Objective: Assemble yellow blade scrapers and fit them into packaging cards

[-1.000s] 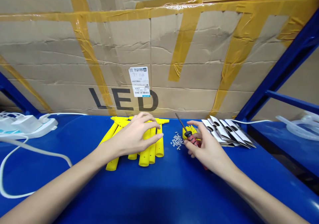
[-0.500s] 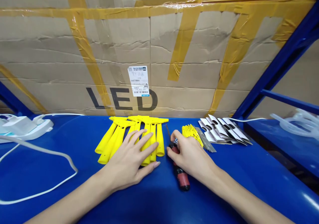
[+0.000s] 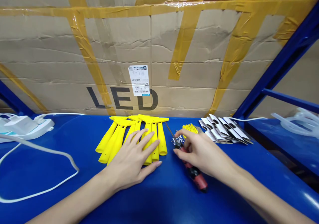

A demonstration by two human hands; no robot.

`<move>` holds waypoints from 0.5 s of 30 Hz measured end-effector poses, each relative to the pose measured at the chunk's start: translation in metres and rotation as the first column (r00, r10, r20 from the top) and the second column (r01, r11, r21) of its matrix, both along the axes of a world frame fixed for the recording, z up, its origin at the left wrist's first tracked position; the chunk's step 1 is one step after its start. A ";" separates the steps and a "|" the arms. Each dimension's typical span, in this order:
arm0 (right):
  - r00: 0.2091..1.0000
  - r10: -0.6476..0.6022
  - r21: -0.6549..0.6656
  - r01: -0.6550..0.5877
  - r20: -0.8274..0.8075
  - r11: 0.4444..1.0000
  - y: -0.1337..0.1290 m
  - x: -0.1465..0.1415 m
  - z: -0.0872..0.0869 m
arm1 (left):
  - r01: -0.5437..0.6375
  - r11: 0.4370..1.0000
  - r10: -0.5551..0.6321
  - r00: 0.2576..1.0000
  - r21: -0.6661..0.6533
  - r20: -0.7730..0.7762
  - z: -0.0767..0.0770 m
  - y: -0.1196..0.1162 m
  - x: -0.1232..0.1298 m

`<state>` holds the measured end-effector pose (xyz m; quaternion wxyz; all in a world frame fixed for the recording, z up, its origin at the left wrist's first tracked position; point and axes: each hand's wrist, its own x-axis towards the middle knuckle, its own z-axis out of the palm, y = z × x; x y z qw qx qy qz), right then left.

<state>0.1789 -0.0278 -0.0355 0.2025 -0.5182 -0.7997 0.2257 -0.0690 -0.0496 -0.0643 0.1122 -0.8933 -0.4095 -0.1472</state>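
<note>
My left hand (image 3: 132, 154) lies flat with spread fingers on a fan of yellow plastic T-shaped bars (image 3: 132, 137), not closed around them. My right hand (image 3: 201, 154) grips a screwdriver with a red and black handle (image 3: 194, 176). Its thin metal shaft (image 3: 170, 133) points up and left, beside a small pile of silver screws or washers (image 3: 177, 138), partly hidden by my fingers. Just beyond my right hand lie small yellow toothed pieces (image 3: 190, 128).
White folded card sleeves (image 3: 224, 129) stand in a row on the blue table (image 3: 62, 171). At the left are a white power strip (image 3: 30, 125) with a plug and cable. A taped cardboard carton (image 3: 159, 51) stands behind; clear tubing (image 3: 296, 122) lies on a blue shelf at right.
My right hand has shifted right, swinging the screwdriver handle right and bringing its shaft over the small metal pile. My left hand stays on the yellow bars.
</note>
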 end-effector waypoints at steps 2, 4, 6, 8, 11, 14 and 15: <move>0.992 0.122 -0.034 -0.123 -0.034 0.992 -0.001 0.022 0.008 | -0.004 1.000 0.004 1.000 -0.023 0.010 0.001 0.000 0.000; 0.973 0.231 -0.094 -0.231 -0.013 0.968 -0.002 0.042 0.015 | -0.011 0.999 0.012 1.000 -0.039 0.027 0.002 0.000 -0.001; 0.957 0.290 -0.116 -0.287 0.003 0.951 -0.003 0.056 0.019 | -0.010 0.999 0.012 0.999 -0.053 0.038 0.002 0.001 -0.002; 0.948 0.318 -0.063 -0.317 -0.002 0.946 -0.004 0.062 0.020 | -0.005 0.998 0.008 0.999 -0.062 0.043 0.003 0.002 -0.003; 0.934 0.357 -0.019 -0.357 -0.004 0.934 -0.004 0.058 0.015 | -0.008 0.998 0.012 0.999 -0.065 0.051 0.002 0.004 -0.003; 0.905 0.409 -0.009 -0.411 0.113 0.912 -0.003 0.052 0.010 | -0.024 0.998 0.027 0.997 -0.051 0.067 0.000 0.004 -0.001; 0.893 0.418 0.001 -0.424 0.166 0.906 -0.002 0.050 0.010 | -0.024 0.999 0.027 0.997 -0.043 0.072 -0.001 0.004 0.001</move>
